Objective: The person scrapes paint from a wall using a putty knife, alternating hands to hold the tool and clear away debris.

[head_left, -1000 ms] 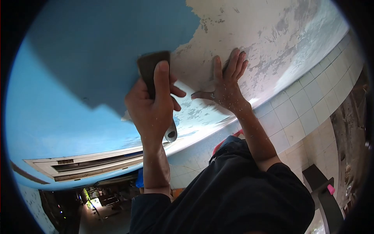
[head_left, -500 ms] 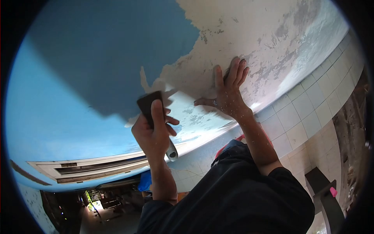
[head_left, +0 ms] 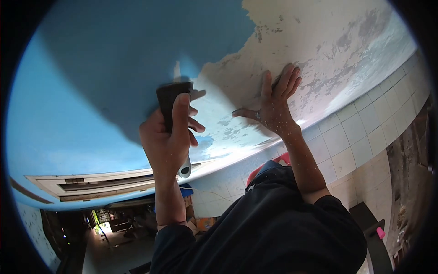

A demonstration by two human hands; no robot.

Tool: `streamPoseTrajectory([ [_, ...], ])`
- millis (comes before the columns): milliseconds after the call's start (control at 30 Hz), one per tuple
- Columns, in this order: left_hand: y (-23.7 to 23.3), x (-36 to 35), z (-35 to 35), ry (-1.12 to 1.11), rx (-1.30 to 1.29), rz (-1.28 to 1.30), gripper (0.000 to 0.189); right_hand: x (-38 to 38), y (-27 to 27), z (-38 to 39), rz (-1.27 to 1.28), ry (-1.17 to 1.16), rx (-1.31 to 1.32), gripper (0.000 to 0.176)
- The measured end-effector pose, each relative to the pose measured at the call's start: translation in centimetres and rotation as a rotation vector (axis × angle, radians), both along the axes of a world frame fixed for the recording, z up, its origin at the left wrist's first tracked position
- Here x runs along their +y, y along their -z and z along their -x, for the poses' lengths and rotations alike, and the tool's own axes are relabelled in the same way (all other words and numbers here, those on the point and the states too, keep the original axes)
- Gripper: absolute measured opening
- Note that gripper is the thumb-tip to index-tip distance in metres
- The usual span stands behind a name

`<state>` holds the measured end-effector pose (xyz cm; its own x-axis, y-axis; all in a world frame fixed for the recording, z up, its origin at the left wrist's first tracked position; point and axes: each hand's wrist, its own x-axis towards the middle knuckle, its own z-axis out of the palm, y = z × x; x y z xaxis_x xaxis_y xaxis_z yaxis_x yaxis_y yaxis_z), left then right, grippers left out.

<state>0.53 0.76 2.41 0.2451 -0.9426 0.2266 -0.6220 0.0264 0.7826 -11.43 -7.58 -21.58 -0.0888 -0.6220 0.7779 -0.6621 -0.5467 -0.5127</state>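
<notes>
My left hand (head_left: 166, 132) is closed around a scraper (head_left: 174, 102), its thumb laid along the broad dark blade. The grey handle end with a hole sticks out below the palm. The top edge of the blade is at the wall (head_left: 114, 50), close to a narrow bare strip in the blue paint; whether it touches cannot be told. My right hand (head_left: 276, 107) lies with fingers spread against the pale, patchy bare part of the wall. Small pale specks show around both forearms.
A white-framed opening (head_left: 41, 182) is in the wall at lower left. Pale floor tiles (head_left: 346, 137) run along the wall's foot at right. Something red (head_left: 253, 173) shows beside my legs. A dark object with a pink piece (head_left: 381, 233) stands at lower right.
My left hand has moved up and slightly left with the scraper, and the blade stands more upright. My right hand stays spread on the wall. The view has shifted a little.
</notes>
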Motion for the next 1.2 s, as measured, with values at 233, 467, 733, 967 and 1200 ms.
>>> streamPoseTrajectory([
  [233, 0.0, 0.5, -0.7, 0.001, -0.036, -0.019, 0.036, 0.3, -0.7, 0.6, -0.043, 0.018, 0.148, 0.147],
  [467, -0.2, 0.7, -1.0, 0.009, -0.051, -0.012, 0.037, 0.3, -0.2, 0.4, -0.057, -0.027, 0.050, 0.136],
  [733, -0.7, 0.5, 0.3, 0.023, -0.019, 0.020, 0.036, 0.5, -0.9, 0.8, -0.070, -0.004, 0.169, 0.148],
  [967, -1.2, -0.5, 0.9, 0.041, -0.039, 0.017, 0.038, 0.3, -0.3, 0.4, -0.078, 0.000, 0.162, 0.148],
  [1200, -2.0, 0.2, 0.0, 0.031, -0.089, -0.008, 0.038, 0.4, -0.7, 0.5, -0.109, -0.007, 0.146, 0.150],
])
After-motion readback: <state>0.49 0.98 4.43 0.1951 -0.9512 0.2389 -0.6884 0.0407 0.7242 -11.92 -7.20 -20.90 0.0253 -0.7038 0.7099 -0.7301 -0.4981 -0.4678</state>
